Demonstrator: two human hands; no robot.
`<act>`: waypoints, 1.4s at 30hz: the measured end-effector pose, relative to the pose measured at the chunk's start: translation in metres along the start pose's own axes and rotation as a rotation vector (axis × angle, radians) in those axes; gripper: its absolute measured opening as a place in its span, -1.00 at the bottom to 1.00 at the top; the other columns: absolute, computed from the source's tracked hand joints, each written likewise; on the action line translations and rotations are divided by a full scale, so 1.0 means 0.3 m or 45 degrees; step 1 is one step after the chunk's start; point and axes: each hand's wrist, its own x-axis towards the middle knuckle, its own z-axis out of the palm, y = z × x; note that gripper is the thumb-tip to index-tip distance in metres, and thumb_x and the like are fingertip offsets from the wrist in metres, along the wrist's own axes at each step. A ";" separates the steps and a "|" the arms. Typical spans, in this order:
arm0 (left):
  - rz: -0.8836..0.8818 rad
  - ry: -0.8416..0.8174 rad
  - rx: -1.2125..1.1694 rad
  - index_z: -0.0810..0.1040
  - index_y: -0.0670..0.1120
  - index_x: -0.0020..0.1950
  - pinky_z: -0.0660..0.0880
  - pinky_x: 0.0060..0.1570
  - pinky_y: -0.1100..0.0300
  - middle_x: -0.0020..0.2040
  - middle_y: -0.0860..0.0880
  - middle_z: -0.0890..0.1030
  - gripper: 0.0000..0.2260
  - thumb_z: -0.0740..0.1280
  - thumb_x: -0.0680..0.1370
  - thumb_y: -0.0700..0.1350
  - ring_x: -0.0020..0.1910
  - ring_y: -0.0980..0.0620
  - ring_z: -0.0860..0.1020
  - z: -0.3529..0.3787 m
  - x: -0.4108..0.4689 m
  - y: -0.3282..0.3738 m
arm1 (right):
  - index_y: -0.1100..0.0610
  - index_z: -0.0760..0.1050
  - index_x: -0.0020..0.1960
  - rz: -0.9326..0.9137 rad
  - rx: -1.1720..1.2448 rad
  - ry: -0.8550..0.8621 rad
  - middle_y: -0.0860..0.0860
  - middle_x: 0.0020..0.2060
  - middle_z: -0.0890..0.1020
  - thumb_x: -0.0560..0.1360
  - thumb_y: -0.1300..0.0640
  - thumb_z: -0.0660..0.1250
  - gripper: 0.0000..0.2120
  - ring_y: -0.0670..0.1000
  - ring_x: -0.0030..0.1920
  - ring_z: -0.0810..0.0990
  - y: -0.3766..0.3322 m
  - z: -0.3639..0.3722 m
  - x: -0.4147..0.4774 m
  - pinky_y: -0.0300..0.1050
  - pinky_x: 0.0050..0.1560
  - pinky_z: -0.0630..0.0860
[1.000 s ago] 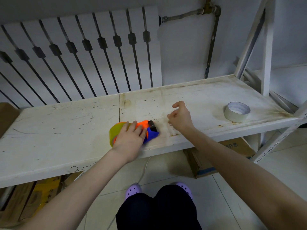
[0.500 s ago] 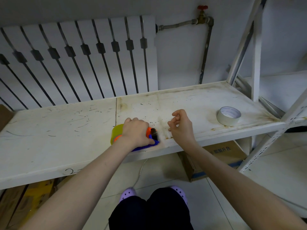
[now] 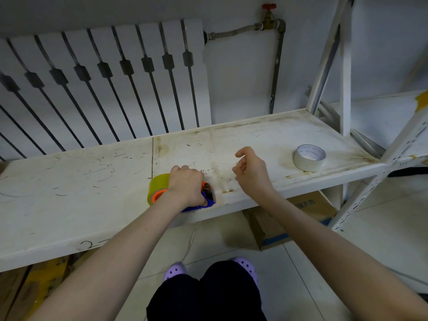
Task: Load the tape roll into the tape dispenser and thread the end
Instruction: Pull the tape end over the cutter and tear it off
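Tape dispenser [image 3: 203, 200] under left hand [image 3: 187, 185], shelf [image 3: 69, 205] marked "2"

The shelf board [image 3: 69, 230] bears a handwritten "2" on its front edge; the cardboard box [image 3: 308, 212] print stays illegible.

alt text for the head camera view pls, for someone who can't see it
A person's left hand presses an orange and blue tape dispenser, loaded with a yellowish roll, onto a scuffed white shelf. The right hand hovers beside it, loosely curled. A white tape roll sits farther right.
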 end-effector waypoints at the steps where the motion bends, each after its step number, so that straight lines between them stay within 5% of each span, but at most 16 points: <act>1: 0.000 -0.004 -0.006 0.54 -0.02 0.01 0.31 0.02 0.09 -0.02 -0.01 0.61 -0.57 0.39 0.30 0.23 0.04 -0.07 0.50 -0.002 -0.001 -0.001 | 0.10 0.36 0.14 0.036 0.004 -0.007 0.04 -0.19 0.51 0.52 0.36 0.24 -0.74 -0.05 -0.15 0.52 0.020 0.001 0.001 -0.02 -0.04 0.61; 12: -0.046 0.004 -0.136 0.51 0.00 -0.02 0.32 0.02 0.08 -0.05 -0.01 0.61 -0.54 0.41 0.25 0.28 0.01 -0.08 0.50 -0.005 -0.013 -0.027 | 0.10 0.36 0.14 0.368 0.129 0.027 0.08 -0.20 0.56 0.51 0.29 0.27 -0.76 0.14 -0.11 0.62 0.137 0.079 -0.035 0.04 -0.02 0.60; 22: -0.119 0.080 -0.420 0.49 0.06 0.10 0.40 0.03 0.06 0.06 0.04 0.61 -0.48 0.43 0.25 0.28 0.06 -0.07 0.52 -0.026 -0.064 -0.111 | 0.15 0.39 0.12 0.350 0.519 0.155 0.08 -0.20 0.57 0.48 0.30 0.34 -0.75 -0.04 -0.27 0.64 -0.003 0.017 -0.023 -0.17 -0.17 0.63; 27: -0.100 0.131 -0.445 0.47 0.05 0.11 0.38 0.03 0.05 0.07 0.05 0.59 -0.49 0.43 0.26 0.25 0.06 -0.07 0.49 -0.032 -0.081 -0.100 | 0.11 0.40 0.06 0.012 0.300 0.126 -0.01 -0.31 0.51 0.48 0.35 0.31 -0.77 -0.09 -0.29 0.52 -0.145 -0.050 -0.017 -0.23 -0.30 0.62; 42: -0.089 0.182 -0.506 0.45 0.09 0.10 0.39 0.03 0.06 0.05 0.08 0.59 -0.50 0.44 0.24 0.24 0.03 -0.04 0.50 -0.027 -0.111 -0.093 | 0.04 0.39 0.10 0.171 -0.029 0.147 -0.10 -0.29 0.54 0.45 0.16 0.39 -0.73 -0.06 -0.23 0.55 -0.044 -0.047 -0.051 -0.15 -0.20 0.52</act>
